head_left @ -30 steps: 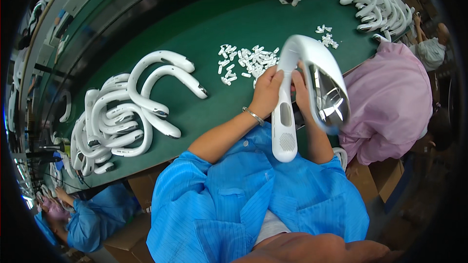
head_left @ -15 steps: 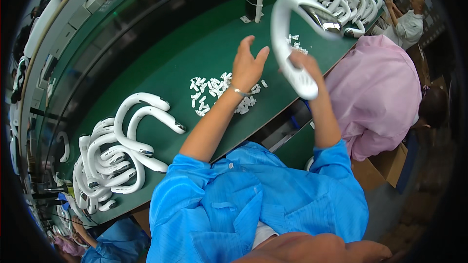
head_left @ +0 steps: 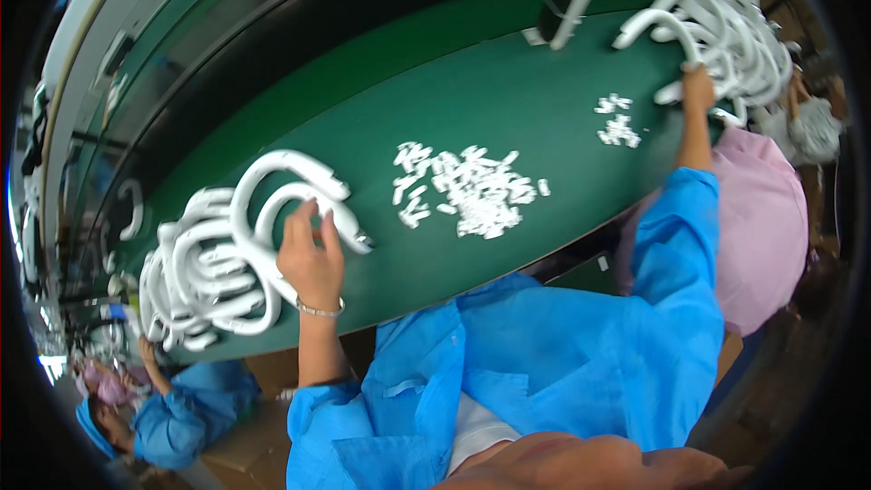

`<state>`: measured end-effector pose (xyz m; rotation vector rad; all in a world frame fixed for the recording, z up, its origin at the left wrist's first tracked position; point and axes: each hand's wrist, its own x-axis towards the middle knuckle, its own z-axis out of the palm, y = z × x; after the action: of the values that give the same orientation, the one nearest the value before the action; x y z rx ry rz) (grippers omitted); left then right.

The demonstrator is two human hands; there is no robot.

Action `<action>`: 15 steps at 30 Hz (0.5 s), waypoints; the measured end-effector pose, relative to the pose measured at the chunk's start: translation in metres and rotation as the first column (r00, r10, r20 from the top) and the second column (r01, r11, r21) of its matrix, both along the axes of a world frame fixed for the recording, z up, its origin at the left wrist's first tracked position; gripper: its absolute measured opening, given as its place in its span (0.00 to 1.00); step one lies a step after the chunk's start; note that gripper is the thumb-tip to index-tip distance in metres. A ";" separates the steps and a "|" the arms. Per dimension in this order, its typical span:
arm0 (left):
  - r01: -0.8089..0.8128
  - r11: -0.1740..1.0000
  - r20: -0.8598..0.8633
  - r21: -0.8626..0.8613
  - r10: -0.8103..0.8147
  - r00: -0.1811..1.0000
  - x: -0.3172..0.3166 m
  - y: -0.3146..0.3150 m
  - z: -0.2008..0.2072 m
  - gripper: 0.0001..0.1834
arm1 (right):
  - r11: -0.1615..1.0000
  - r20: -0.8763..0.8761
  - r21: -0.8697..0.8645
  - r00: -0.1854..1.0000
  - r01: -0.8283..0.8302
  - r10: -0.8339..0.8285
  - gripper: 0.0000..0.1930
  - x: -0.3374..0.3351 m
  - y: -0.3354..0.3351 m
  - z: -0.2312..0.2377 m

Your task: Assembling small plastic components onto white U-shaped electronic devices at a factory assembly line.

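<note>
My right hand point(head_left: 699, 89), at the far right, is closed on a white C-shaped neck fan shell point(head_left: 669, 18). It lies against the near-left side of a heap of similar shells point(head_left: 739, 36). My left hand point(head_left: 311, 259) is open, its fingers apart, over the right edge of another heap of white shells point(head_left: 204, 249). Its fingertips overlap a curved shell point(head_left: 288, 161) there; whether they touch it I cannot tell. Between my hands, a scatter of small white plastic parts point(head_left: 476, 186) lies on the green table point(head_left: 381, 286).
A smaller cluster of white parts point(head_left: 619, 130) lies near the right heap. Beyond the table's far side stands a white pole point(head_left: 581, 0). A person in pink point(head_left: 762, 227) is close on my right. Another person in blue point(head_left: 195, 408) works at lower left.
My right hand has carried the neck fan shell to the right, down to the far-right heap. My left hand has moved from above the small parts to the left heap. The view has shifted.
</note>
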<state>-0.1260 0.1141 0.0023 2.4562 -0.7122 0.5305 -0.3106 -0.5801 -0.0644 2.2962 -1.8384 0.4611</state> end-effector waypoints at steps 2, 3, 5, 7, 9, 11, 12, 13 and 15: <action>-0.198 0.972 0.110 0.130 0.184 0.977 0.021 0.014 0.002 0.15 | 1.000 -0.079 0.000 0.997 -0.002 0.002 0.23 -0.013 0.000 0.018; -0.278 0.942 0.107 0.187 0.262 0.959 0.029 0.020 0.000 0.16 | 0.997 -0.068 -0.081 0.997 0.016 -0.021 0.21 -0.011 0.019 0.032; -0.425 0.858 0.115 0.289 0.410 0.905 0.034 0.032 -0.002 0.19 | 0.892 -0.036 -0.345 0.954 -0.291 0.298 0.16 0.012 0.058 0.028; -0.462 0.812 0.067 0.357 0.471 0.880 0.045 0.041 -0.014 0.20 | 0.718 0.021 -0.194 0.729 -0.669 0.685 0.20 0.007 0.081 -0.005; -0.443 0.790 0.018 0.425 0.482 0.876 0.062 0.045 -0.020 0.20 | 0.545 -0.185 -0.157 0.567 -0.823 0.803 0.21 0.005 0.131 -0.020; -0.430 0.763 0.011 0.483 0.486 0.874 0.073 0.050 -0.021 0.19 | 0.577 -0.102 -0.001 0.575 -0.816 0.812 0.21 0.011 0.164 -0.026; -0.426 0.762 0.009 0.487 0.484 0.875 0.077 0.054 -0.022 0.18 | 0.603 -0.051 0.173 0.604 -0.779 0.795 0.21 0.010 0.175 -0.025; -0.442 0.756 0.017 0.483 0.496 0.868 0.082 0.062 -0.024 0.18 | 0.592 -0.045 0.166 0.593 -0.789 0.804 0.21 0.008 0.175 -0.034; -0.275 0.752 -0.062 0.599 0.386 0.920 0.096 0.071 -0.030 0.12 | 0.550 -0.054 -0.073 0.554 -0.832 0.831 0.17 0.001 0.160 -0.056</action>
<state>-0.0302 0.1854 -0.0282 3.1964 -0.3874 0.2139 -0.3097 -0.4198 -0.1201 2.9596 -0.5260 0.6049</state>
